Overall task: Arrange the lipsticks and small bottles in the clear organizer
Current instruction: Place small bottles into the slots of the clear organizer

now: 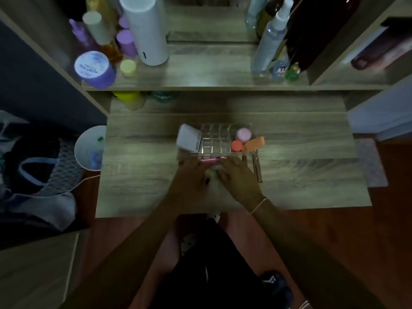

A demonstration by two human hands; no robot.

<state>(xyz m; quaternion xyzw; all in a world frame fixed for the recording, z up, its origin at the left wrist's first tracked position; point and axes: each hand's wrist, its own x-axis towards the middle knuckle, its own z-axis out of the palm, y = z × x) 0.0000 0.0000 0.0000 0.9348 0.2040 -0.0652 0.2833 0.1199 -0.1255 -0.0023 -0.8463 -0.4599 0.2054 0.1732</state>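
Note:
The clear organizer (219,139) stands mid-table, its grid cells showing nothing inside. A white tube (188,138) leans in its left end. At its right end sit a pink-capped jar (243,134), an orange-capped jar (236,145) and an orange bottle (255,143). A pink lipstick (210,160) lies along the organizer's near edge. My left hand (192,175) and my right hand (236,175) rest together just in front of it, fingertips over the lipstick; blur hides whether either grips it. A gold lipstick (256,166) lies to the right of my right hand.
The upper shelf (200,72) holds a white cylinder (147,30), purple jars (94,69) and spray bottles (270,41). A white bowl (90,148) sits off the table's left edge beside a bag (40,166). My knees are under the table's near edge.

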